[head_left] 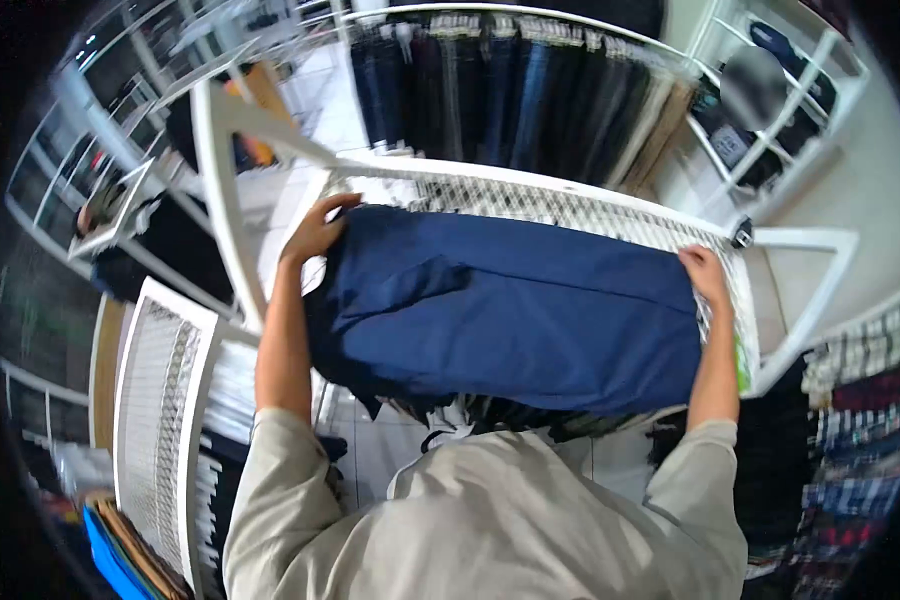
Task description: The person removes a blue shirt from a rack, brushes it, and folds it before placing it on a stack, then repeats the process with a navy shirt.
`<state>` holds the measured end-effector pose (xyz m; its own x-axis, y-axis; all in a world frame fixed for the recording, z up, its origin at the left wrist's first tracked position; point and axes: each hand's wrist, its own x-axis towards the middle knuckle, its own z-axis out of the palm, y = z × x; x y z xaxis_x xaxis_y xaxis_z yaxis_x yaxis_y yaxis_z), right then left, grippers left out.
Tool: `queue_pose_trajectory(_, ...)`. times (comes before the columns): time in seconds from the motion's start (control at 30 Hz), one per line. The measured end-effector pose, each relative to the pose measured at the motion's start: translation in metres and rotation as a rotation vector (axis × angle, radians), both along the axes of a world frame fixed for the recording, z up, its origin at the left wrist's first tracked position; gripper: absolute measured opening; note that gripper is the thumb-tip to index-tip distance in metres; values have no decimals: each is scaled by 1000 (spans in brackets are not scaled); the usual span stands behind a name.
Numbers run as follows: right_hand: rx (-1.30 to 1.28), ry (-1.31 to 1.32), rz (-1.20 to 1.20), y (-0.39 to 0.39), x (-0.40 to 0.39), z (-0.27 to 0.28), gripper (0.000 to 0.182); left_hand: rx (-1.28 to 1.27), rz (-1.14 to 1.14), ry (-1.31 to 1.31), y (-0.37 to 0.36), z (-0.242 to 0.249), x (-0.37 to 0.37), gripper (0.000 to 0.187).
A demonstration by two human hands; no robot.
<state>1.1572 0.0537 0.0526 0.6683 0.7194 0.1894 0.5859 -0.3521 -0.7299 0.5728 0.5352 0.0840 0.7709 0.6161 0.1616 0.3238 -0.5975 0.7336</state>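
Observation:
A dark navy garment (530,310), which looks like a pair of trousers folded lengthwise, lies stretched out over a white mesh rack top. My left hand (318,230) has its fingers closed at the garment's upper left corner. At the upper right corner, my right hand (706,274) pinches the end edge. A raised crease runs along the cloth, with a rumpled fold toward the left. The near left edge droops over the rack's front. The fingertips of both hands are partly hidden.
The white mesh rack (570,200) has slanted white frame bars (220,190) at its left and right. Trousers (490,95) hang on a rail beyond it. To the right are folded checked shirts (860,430); another mesh-topped rack (160,400) stands left.

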Motion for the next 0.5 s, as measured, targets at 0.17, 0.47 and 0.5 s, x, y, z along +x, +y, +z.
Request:
queue_pose_trajectory(0.17,-152,-69,1,-1,-15,24,19,189,78,19,8,5,-1,44)
queue_pose_trajectory(0.47,325,498,26,-6,6,57,34,-214,102,-475,20,52,-8,37)
queue_pose_trajectory(0.5,314,457,-30,-1,6,62,34,-180,76,-490,34,48,-8,34)
